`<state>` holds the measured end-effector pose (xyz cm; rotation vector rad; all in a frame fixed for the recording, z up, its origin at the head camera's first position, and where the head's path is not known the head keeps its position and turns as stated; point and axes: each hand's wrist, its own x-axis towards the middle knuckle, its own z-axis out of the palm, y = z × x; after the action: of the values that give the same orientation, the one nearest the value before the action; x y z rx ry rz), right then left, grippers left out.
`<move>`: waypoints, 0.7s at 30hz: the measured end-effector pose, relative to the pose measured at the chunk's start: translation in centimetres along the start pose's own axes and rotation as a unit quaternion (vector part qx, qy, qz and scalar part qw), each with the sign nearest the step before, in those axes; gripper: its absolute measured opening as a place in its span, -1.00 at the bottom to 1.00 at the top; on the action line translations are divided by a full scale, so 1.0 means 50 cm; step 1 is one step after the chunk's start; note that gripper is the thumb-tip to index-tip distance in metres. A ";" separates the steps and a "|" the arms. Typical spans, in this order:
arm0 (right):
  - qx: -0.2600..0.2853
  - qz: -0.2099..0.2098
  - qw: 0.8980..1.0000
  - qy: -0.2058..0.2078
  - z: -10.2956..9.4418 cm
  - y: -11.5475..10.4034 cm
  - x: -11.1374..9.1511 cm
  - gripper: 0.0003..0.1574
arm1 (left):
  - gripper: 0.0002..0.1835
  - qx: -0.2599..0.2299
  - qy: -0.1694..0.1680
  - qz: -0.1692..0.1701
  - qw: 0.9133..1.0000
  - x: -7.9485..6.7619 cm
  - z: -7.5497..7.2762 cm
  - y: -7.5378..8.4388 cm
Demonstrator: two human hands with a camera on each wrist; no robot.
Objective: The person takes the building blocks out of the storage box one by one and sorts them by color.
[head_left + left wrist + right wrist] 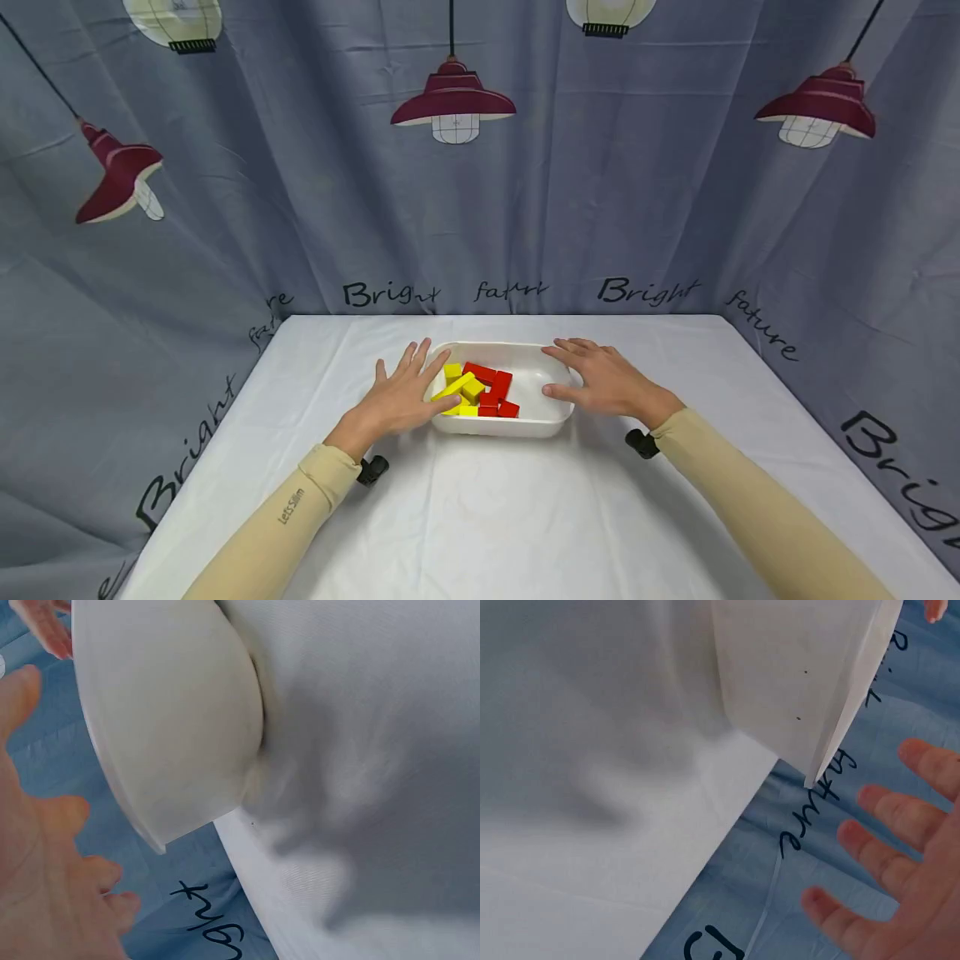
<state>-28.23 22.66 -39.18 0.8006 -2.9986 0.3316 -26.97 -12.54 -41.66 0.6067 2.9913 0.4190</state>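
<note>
A white rectangular tray (495, 428) stands on the table, with yellow blocks (473, 389) at its left end and red blocks (501, 385) close beside them. My left hand (401, 396) is at the tray's left end, fingers spread, its thumb over the yellow blocks in the head view. At the opposite end is my right hand (603, 377), fingers extended toward the rim. Both wrist views show the tray's outer wall (172, 712) apart from the visible fingers. Neither hand grips anything. The wrist views hide the blocks.
A white cloth covers the table (480, 517). Behind it and at both sides hangs a blue-grey curtain (637, 192) printed with lamps and lettering. Small black wrist devices (372, 470) sit under the beige sleeves (750, 500).
</note>
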 end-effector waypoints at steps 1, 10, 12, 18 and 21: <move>0.005 -0.003 1.000 0.011 0.002 0.001 0.001 -0.02 | -0.05 -0.004 0.004 0.000 1.000 0.001 0.003 -0.001; 0.116 0.003 0.993 0.023 0.010 0.000 0.004 -0.32 | -0.28 -0.051 0.076 -0.033 0.995 0.034 0.012 -0.008; 0.134 -0.004 0.991 0.026 0.010 -0.002 0.008 -0.36 | -0.32 -0.059 0.091 -0.046 0.993 0.046 0.013 -0.008; 0.180 -0.006 0.983 0.031 0.010 -0.005 0.020 -0.45 | -0.31 -0.055 0.091 -0.068 0.992 0.083 0.026 -0.012; 0.192 0.000 0.981 0.026 0.013 -0.005 0.022 -0.46 | -0.31 -0.054 0.071 -0.072 0.993 0.090 0.036 -0.014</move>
<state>-29.02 21.79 -39.67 0.7951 -2.9220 0.9380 -31.19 -10.95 -43.63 0.3625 3.0934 0.6322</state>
